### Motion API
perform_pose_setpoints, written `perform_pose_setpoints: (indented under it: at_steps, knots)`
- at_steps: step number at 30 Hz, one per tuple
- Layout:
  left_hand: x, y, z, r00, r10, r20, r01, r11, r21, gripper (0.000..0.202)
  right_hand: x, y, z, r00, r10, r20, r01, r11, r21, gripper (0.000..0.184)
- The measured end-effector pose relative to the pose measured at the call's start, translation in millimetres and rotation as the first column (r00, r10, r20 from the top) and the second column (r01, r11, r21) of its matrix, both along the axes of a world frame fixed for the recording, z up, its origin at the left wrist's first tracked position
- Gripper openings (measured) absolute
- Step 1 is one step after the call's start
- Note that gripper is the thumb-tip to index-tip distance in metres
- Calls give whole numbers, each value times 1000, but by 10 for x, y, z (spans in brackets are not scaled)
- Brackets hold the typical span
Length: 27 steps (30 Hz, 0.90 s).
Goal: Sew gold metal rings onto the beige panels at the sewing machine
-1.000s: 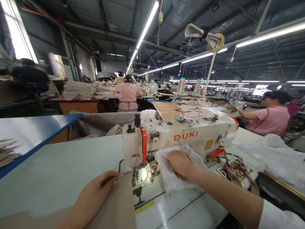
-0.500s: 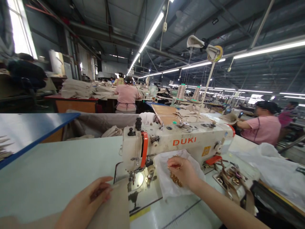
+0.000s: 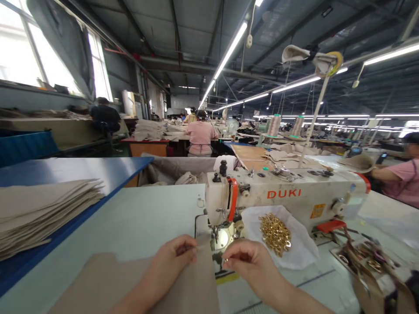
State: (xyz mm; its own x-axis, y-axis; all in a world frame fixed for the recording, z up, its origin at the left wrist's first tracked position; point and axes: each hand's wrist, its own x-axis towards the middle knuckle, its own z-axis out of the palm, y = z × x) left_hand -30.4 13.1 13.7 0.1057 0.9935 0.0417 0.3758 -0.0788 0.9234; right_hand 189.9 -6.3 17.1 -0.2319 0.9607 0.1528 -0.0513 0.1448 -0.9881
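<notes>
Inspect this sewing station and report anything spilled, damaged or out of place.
Nothing looks spilled or damaged; the gold metal pieces lie heaped on the white sheet. Only the brown straps at right look untidy, tangled and trailing over their tray's edge.

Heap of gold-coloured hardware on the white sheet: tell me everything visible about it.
The heap of gold-coloured hardware is loose and shiny: many small, metallic-looking pieces, some apparently looped, too small to tell exactly. It lies on a wrinkled white sheet, in front of the DUKI sewing machine, right of its needle area. The right hand is nearest, apart from it.
</notes>
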Motion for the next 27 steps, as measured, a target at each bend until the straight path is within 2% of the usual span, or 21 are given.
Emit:
perform_pose_setpoints:
  at_steps: [5,10,16,22,27]
  knots:
    - [-23,-7,5,988,6,152,1,999,-48,21,-278,227,-183,993,76,-90,-78,997,-21,13]
    - [22,-35,10,982,-2,188,13,998,-61,18,-352,327,-290,995,31,-94,-36,998,-46,9]
    - [112,-111,-98,999,-33,19,33,999,14,11,-398,262,-337,989,-80,-123,74,996,-48,17]
    - [173,-182,-56,998,-13,-69,16,999,45,12,-389,248,-359,993,-110,-46,108,993,-51,8]
    - [187,-210,-60,996,-3,-90,11,996,87,13,-382,225,-321,989,-150,21,151,987,-52,8]
